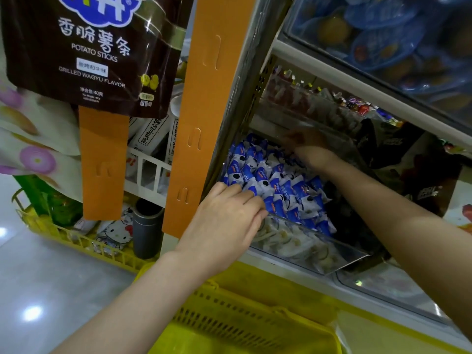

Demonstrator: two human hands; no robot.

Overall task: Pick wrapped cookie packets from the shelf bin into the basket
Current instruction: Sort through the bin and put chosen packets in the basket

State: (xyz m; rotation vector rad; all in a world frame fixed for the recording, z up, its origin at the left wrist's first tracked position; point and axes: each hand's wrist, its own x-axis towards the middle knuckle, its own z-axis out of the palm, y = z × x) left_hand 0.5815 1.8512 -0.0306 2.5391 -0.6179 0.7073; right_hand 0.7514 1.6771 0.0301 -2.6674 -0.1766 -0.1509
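Packets [270, 185] are heaped in the bin [319, 254]; the left hand [224, 221] is laid on them, fingers [251, 200] together, the right hand [306, 140] blurred deeper in. Neither grip can be told. The basket [242, 315] is set below for drops.

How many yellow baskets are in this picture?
2. One yellow basket lies at the bottom, below the left hand; the other basket stands at lower left, partly filled. More may be hidden.

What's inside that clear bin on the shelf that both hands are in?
A heap of blue-and-white wrapped packets fills the clear bin. The left hand covers those at the near corner, the right hand those at the back; the bin's floor is hidden.
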